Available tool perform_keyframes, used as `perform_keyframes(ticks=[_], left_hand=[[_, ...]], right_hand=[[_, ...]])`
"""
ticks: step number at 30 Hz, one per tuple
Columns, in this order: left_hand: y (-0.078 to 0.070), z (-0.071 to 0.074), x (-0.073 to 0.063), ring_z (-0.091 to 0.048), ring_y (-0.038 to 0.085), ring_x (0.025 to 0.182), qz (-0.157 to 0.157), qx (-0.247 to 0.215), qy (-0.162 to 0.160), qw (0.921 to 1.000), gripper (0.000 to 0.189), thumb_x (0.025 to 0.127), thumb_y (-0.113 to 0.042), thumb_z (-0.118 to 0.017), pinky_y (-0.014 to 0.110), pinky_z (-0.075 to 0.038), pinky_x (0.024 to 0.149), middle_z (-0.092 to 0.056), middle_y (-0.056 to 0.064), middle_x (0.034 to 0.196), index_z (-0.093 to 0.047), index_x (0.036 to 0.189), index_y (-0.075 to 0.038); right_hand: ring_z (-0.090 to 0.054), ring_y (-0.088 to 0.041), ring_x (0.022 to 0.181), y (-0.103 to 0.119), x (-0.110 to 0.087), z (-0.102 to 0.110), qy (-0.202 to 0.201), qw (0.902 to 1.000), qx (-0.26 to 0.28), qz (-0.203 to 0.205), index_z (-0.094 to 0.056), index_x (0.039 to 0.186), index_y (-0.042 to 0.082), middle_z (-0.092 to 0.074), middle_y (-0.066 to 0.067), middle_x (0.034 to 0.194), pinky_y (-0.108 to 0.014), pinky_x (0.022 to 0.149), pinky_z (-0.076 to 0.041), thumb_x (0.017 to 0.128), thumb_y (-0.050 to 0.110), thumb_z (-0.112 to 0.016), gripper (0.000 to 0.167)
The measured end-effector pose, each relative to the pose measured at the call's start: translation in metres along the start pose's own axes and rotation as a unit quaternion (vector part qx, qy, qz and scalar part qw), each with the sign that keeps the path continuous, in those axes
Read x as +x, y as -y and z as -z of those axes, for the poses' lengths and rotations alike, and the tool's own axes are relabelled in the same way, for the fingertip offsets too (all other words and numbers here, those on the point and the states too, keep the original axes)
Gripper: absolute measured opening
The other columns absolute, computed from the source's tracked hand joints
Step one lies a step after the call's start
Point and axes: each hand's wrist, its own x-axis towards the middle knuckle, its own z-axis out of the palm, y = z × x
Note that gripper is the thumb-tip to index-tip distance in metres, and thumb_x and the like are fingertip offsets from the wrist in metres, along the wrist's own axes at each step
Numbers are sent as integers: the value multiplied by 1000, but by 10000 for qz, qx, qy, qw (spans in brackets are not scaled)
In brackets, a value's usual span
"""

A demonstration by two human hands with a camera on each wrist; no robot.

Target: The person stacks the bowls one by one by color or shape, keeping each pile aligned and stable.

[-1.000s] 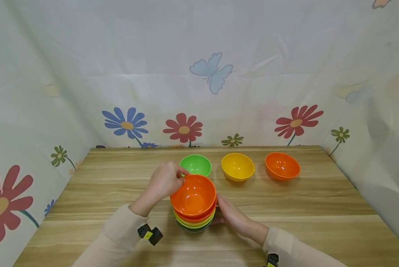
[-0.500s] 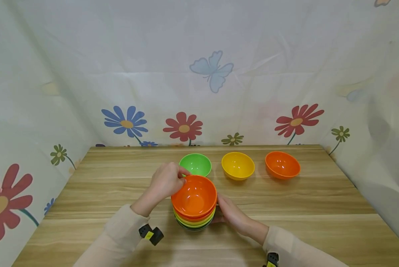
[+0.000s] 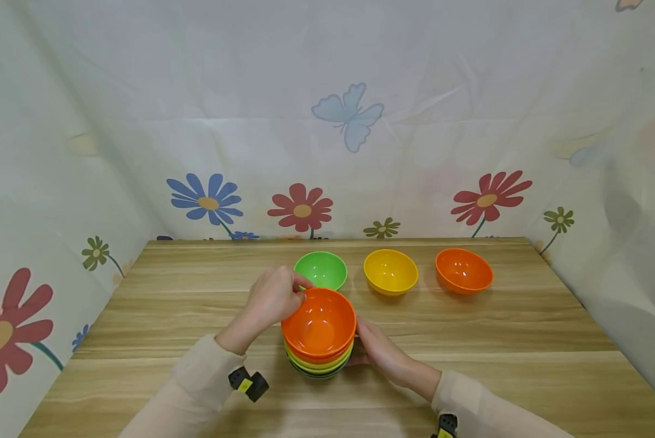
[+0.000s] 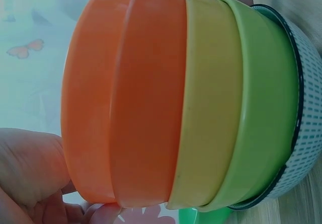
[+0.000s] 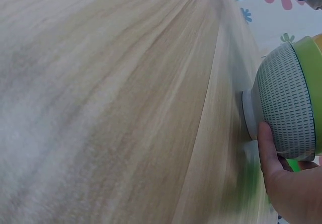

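Note:
A stack of nested bowls stands at the near middle of the table. On top sits an orange bowl [image 3: 319, 322], whose far left rim my left hand [image 3: 273, 295] pinches between thumb and fingers. Below it come a second orange bowl [image 4: 148, 98], a yellow bowl [image 4: 209, 103] and a green bowl [image 4: 266, 108]. At the bottom is a white bowl with small dashes and a dark rim [image 5: 287, 98]. My right hand [image 3: 385, 353] holds this patterned bowl low on the stack's right side, its thumb near the foot and its other fingers partly hidden behind.
Behind the stack a green bowl [image 3: 322, 269] stands upright, partly covered by my left hand and the stack. A yellow bowl [image 3: 390, 272] and an orange bowl [image 3: 464, 271] stand to its right in a row on the wooden table [image 3: 196, 267]. Flowered cloth [image 3: 415, 152] encloses the table.
The top orange bowl and my left hand have shifted very slightly right and down onto the stack. My right hand and the three bowls at the back stay in place.

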Motion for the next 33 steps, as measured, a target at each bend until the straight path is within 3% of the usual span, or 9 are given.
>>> perform_keyframes(ticks=[33], left_hand=[[0,0,-2,-51,15,61,39,-147,57,9999,20,78,-6,-69,22,-43,46,-60,-1,71,-74,93,-18]], right_hand=[[-54,-21,106,1,-1,-2,-89,9999,66,35,-30,140,-3,-44,-25,133,-43,81,-53,100,43,-27,62]])
